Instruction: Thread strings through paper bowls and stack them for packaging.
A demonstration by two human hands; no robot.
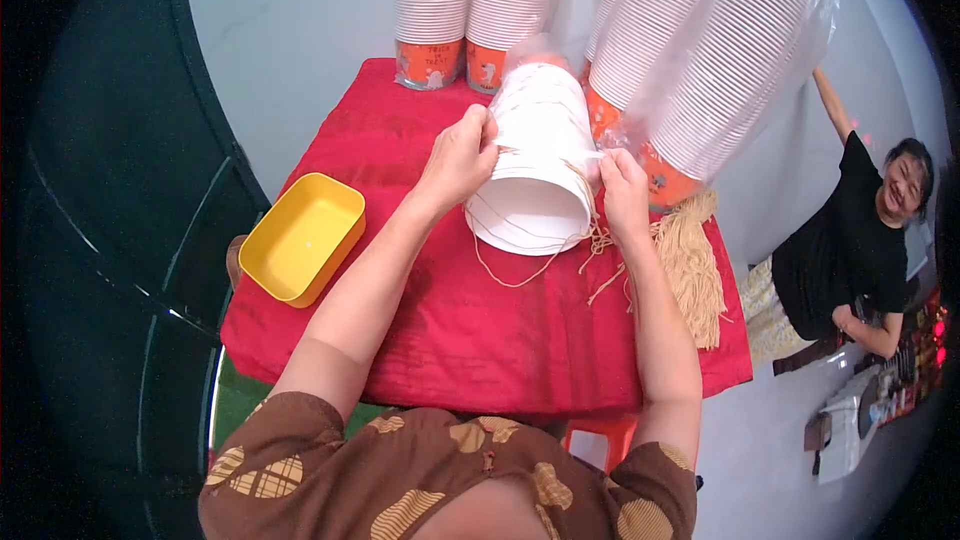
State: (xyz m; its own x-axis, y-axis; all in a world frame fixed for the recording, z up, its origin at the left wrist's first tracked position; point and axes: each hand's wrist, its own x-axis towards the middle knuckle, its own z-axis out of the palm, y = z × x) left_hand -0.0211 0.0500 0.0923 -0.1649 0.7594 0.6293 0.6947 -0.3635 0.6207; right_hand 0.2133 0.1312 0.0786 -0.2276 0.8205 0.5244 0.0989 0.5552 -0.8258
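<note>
A short stack of white paper cups (535, 165) lies on its side over the red cloth (470, 340), its open mouth toward me. My left hand (460, 160) grips its left side near the top. On the right side my right hand (622, 195) presses the stack and pinches tan string (590, 240) that wraps around the cups. A loose loop of the string hangs below the stack onto the cloth.
A bundle of tan strings (692, 275) lies at the right of the cloth. A yellow tray (302, 238) sits at the left edge. Tall cup stacks (470, 0) in plastic sleeves (740, 50) stand behind. A person in black (850, 250) leans at the right.
</note>
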